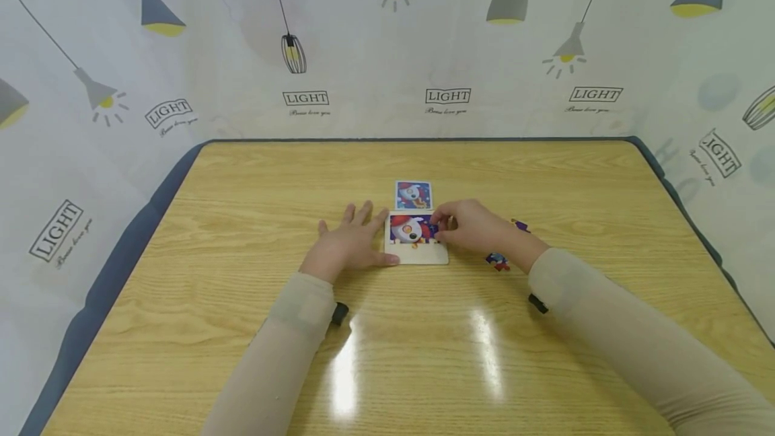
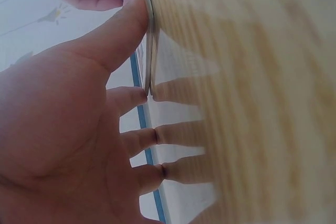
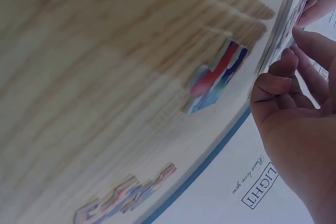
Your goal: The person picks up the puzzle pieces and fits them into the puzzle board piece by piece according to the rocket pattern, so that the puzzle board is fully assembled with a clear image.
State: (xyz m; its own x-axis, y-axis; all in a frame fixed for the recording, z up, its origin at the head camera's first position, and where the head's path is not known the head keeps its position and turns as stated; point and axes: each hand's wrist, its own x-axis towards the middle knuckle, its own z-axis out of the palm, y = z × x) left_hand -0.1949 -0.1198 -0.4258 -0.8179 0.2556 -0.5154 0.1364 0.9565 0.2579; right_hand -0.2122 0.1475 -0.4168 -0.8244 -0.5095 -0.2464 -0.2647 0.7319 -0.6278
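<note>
A jigsaw board [image 1: 418, 256] lies on the table, its upper part filled with a white-faced figure in red on purple, its lower strip bare wood. My left hand [image 1: 351, 244] lies spread at its left edge; in the left wrist view the thumb of this hand [image 2: 68, 114] touches the board's edge. At the board's right side, the bent fingers of my right hand [image 1: 475, 227] touch the picture. The right wrist view shows this hand [image 3: 302, 103] with thumb and fingertips close together; whether a piece is between them is hidden.
A picture card [image 1: 414, 195] touches or nearly touches the board's top edge. Loose puzzle pieces lie to the right, one group [image 1: 498, 261] below my right forearm and another [image 1: 521, 225] beyond it. A lamp-printed cloth [image 1: 375, 113] stands behind the table [image 1: 242, 355].
</note>
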